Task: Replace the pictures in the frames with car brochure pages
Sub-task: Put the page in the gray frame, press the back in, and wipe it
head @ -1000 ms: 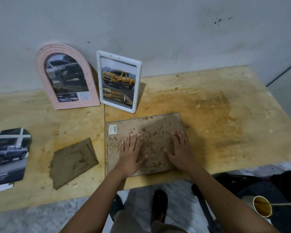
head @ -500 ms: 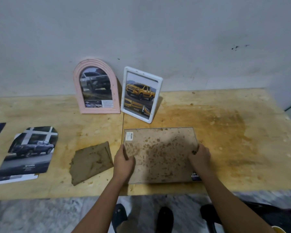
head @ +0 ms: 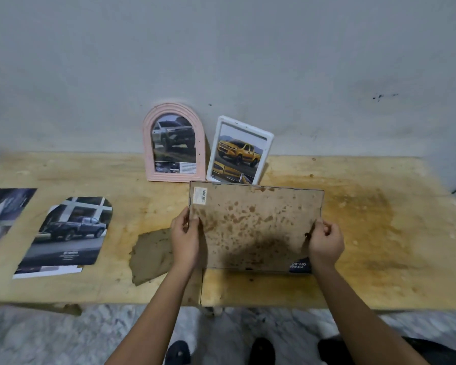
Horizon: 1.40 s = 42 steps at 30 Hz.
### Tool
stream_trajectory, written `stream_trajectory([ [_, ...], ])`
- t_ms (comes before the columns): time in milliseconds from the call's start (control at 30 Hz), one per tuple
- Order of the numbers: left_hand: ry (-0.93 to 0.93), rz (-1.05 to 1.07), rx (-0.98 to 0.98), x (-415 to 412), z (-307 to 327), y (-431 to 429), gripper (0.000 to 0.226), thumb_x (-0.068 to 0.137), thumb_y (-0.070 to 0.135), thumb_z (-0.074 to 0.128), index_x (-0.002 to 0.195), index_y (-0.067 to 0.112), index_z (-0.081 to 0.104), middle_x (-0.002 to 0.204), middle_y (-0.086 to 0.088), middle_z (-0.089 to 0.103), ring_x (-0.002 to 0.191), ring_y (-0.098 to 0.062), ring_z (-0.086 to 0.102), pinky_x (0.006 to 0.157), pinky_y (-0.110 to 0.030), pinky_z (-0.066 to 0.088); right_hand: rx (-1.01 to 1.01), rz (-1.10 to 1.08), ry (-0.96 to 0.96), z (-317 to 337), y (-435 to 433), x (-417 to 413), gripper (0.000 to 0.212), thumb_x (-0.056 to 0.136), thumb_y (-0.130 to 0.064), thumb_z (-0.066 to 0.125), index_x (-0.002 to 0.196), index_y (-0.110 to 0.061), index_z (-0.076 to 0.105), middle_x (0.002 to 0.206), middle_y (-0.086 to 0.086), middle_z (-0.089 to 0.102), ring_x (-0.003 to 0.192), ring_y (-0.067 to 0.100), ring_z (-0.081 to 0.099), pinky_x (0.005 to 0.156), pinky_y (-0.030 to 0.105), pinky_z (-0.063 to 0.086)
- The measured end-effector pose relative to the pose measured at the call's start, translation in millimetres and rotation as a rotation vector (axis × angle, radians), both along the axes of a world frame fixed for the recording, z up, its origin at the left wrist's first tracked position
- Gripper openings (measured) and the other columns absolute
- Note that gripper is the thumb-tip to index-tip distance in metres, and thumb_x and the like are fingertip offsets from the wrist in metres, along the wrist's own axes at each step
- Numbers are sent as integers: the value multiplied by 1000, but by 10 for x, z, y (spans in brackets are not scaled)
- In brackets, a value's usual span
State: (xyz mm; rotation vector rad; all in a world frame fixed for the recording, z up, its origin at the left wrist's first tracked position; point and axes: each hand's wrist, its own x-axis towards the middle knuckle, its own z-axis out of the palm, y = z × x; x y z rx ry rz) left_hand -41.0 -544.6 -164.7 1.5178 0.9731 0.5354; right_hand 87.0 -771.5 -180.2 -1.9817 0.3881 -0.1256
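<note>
Here, a big grey wall (head: 221, 61) fills the top of the picture. Under it, a stained wooden table (head: 379, 233) runs from left to right. In the middle, two hands hold up a flat frame (head: 256, 222) with its spotty brown back facing us. The left hand (head: 186, 238) curls round its left edge. The right hand (head: 325, 242) curls round its right edge.

At the left lies a cut car page (head: 69, 233). Above the flat frame a pink arch frame (head: 174, 143) shows a grey truck. Beside it a white frame (head: 238, 151) shows a yellow truck, and the flat frame hides its bottom. A torn brown board (head: 152, 255) lies partly behind the left hand. A dark page corner (head: 299, 265) peeks out at the flat frame's lower right. A small sticker (head: 200, 194) sits at its upper left.
</note>
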Motion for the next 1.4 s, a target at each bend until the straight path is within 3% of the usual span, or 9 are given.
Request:
stream_trajectory([
  [167, -121, 40, -12, -164, 306, 241, 26, 97, 26, 46, 117, 19, 61, 109, 9, 61, 105, -7, 53, 87, -22, 44, 212, -102, -53, 250, 195, -159, 28, 98, -33, 43, 91, -12, 60, 83, 1, 57, 77, 19, 52, 67, 33, 40],
  [300, -155, -13, -136, -393, 382, 379, 28, 98, 27, 42, 116, 16, 61, 112, 4, 62, 114, -12, 52, 101, -22, 36, 419, -149, -68, 205, 185, -322, 25, 100, -29, 39, 103, -15, 60, 83, -1, 59, 81, 18, 55, 70, 31, 43],
  [367, -129, -26, -165, -508, 324, 365, 31, 99, 24, 40, 118, 10, 60, 108, -3, 62, 108, -17, 54, 77, -1, 37, 526, -155, -39, 103, 140, -460, 24, 101, -22, 35, 110, -14, 56, 90, 0, 59, 83, 15, 57, 72, 28, 44],
  [467, -112, -32, -200, -653, 187, 317, 33, 99, 20, 40, 118, 1, 59, 104, -13, 61, 91, -19, 57, 55, -3, 43, 690, -179, 11, 21, 40, -645, 22, 101, -19, 35, 96, -19, 57, 88, -3, 57, 83, 12, 57, 71, 23, 46],
  [633, -93, -155, -298, -873, -52, 295, 33, 99, 21, 39, 118, 7, 61, 111, -9, 64, 101, -18, 58, 91, -36, 48, 923, -207, 183, -44, -175, -761, 27, 101, -15, 33, 85, -15, 55, 68, 0, 56, 55, 4, 58, 50, 13, 49],
  [767, -81, -154, -486, -949, -285, 223, 31, 99, 20, 40, 116, 6, 62, 117, -11, 64, 110, -20, 60, 90, -27, 51, 986, -278, 271, -198, -317, -834, 26, 100, -13, 31, 84, -11, 52, 72, 1, 51, 61, 6, 52, 49, 10, 47],
  [967, -50, -62, -674, -921, -498, 106, 40, 101, 15, 35, 134, -8, 42, 138, -16, 47, 128, -29, 44, 112, -42, 30, 412, -246, 384, -527, -299, -878, 20, 93, -8, 41, 79, -8, 56, 72, 11, 45, 58, 21, 43, 48, 26, 35],
  [1133, -9, -97, -573, -889, -459, 36, 31, 97, 17, 45, 119, 0, 59, 109, -5, 66, 107, -22, 59, 98, -37, 46, -95, -70, 279, -531, -257, -855, 25, 92, -19, 41, 87, -11, 64, 88, 16, 57, 83, 29, 51, 70, 32, 34],
  [1400, 395, -196, 299, -811, -685, 597, 32, 92, 10, 55, 123, 5, 58, 120, -17, 55, 112, -32, 50, 94, -37, 40, -258, -19, 247, -573, -172, -822, 26, 90, -3, 50, 111, -4, 64, 111, 26, 50, 98, 41, 51, 89, 43, 42],
])
